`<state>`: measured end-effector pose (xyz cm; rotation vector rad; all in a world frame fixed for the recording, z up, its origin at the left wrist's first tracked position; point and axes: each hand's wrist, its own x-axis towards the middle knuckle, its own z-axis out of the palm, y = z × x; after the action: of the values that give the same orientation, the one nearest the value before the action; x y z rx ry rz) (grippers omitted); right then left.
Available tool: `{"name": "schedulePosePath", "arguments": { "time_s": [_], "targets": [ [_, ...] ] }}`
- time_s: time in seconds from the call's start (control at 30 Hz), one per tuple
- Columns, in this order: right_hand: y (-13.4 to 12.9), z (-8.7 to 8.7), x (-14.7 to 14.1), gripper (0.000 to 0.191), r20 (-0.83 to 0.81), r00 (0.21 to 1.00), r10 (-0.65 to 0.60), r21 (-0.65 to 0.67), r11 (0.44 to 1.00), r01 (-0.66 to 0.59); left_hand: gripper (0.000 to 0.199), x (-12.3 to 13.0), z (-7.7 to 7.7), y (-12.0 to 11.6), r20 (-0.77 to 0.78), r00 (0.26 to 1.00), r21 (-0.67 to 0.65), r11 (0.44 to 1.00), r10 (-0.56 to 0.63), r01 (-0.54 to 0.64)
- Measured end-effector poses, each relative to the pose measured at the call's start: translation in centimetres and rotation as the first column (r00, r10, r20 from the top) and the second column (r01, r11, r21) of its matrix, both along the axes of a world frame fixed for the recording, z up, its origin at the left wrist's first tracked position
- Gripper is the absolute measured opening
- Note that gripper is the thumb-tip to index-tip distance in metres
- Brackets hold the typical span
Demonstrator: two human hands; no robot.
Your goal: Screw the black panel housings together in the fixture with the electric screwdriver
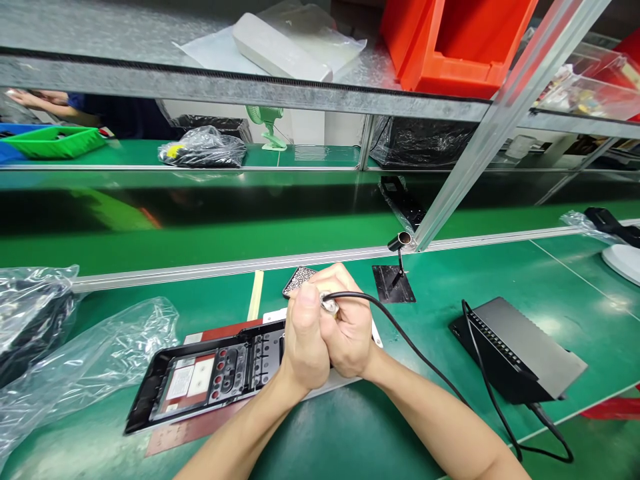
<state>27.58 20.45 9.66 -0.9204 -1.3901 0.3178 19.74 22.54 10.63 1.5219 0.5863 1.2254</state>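
Observation:
Over the workbench my left hand (306, 340) and my right hand (350, 327) are closed together around a corded tool (329, 304). Only its silvery rear end shows, where the black cable (400, 327) comes out; its kind and working end are hidden by my fingers. Beneath my hands lies a long black plastic housing (235, 370), with a clear window and several round holes. My hands cover its right end. Under the housing are a reddish-brown board (173, 437) and a white plate (333, 383).
A black stand with a tube holder (399, 241) is behind my hands. The grey-black control box (520, 347) sits right. Clear plastic bags (115, 360) lie left. A dark rectangular item with a speckled top (299, 281) is behind. A metal shelf (240, 93) spans overhead; another person's arm (45, 103) shows far left.

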Motion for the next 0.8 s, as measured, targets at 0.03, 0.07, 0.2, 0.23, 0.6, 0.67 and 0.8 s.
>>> {"name": "schedulePosePath", "arguments": {
  "time_s": [0.03,0.07,0.2,0.23,0.6,0.67,0.8],
  "targets": [
    [-0.01,0.02,-0.01,0.019,-0.001,1.0,0.004,0.004,1.0,-0.004,0.06,-0.02,-0.06,0.0,0.001,1.0,0.002,1.0,0.0,0.0],
    [-0.02,0.03,-0.01,0.018,-0.002,1.0,0.008,0.008,1.0,-0.008,0.06,-0.04,-0.13,0.0,0.006,1.0,0.001,1.0,-0.002,0.002],
    [-0.05,0.01,0.03,0.019,0.003,1.0,0.011,0.0,1.0,-0.011,0.056,-0.06,-0.39,-0.02,0.021,1.0,-0.029,0.999,-0.024,0.024],
    [-0.05,-0.01,0.03,0.021,0.006,1.0,0.009,-0.007,1.0,-0.009,0.056,-0.06,-0.42,-0.01,0.015,1.0,-0.035,0.999,-0.022,0.022],
    [0.28,-0.58,0.19,0.024,0.038,0.999,0.003,0.011,1.0,-0.003,0.056,-0.07,-0.78,0.09,0.021,1.0,-0.04,0.999,0.019,-0.018],
    [0.28,-0.59,0.2,0.022,0.032,0.999,0.006,0.025,1.0,-0.007,0.055,-0.1,-0.82,0.07,0.025,1.0,-0.04,0.999,0.014,-0.013],
    [0.25,-0.62,0.21,0.021,0.038,0.999,0.006,0.029,1.0,-0.007,0.057,-0.11,-0.75,0.05,0.019,1.0,-0.024,1.0,0.009,-0.009]
  ]
}}
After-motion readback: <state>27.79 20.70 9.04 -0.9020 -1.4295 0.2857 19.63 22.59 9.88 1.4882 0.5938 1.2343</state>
